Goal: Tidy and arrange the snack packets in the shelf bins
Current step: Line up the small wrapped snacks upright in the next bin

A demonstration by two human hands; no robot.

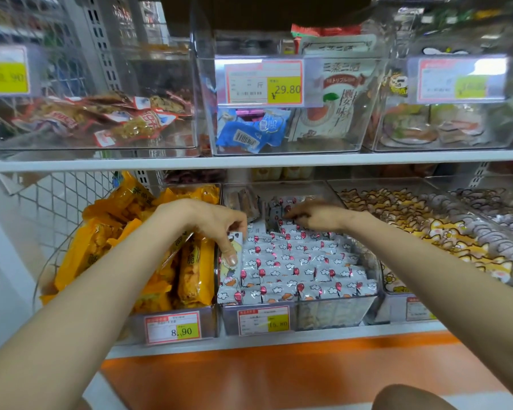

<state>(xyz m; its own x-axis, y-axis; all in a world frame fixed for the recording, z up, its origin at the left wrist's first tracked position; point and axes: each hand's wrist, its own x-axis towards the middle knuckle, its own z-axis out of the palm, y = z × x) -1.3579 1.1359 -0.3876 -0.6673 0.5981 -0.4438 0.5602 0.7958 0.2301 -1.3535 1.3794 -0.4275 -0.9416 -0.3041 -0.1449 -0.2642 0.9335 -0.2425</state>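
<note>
Lower shelf: both hands are recorded inside the middle bin (pixel 332 312) of balloon-print packets (pixel 293 267).

The packets are seen packed in rows that fill the clear bin, which is fronted by a yellow price label (pixel 263 321). At the bin's 9 o'clock edge, one upright packet (pixel 230 272) is pinched between the thumb and curled fingers of the left hand (pixel 219 223). The right hand (pixel 314 216) is placed at the 12 o'clock end of the bin, fingers bent down onto the packets there. It is blurred, and whether anything is grasped cannot be told. Yellow snack bars (pixel 190 270) are noted in the neighbouring bin at 9 o'clock, just beside the left wrist.
</note>
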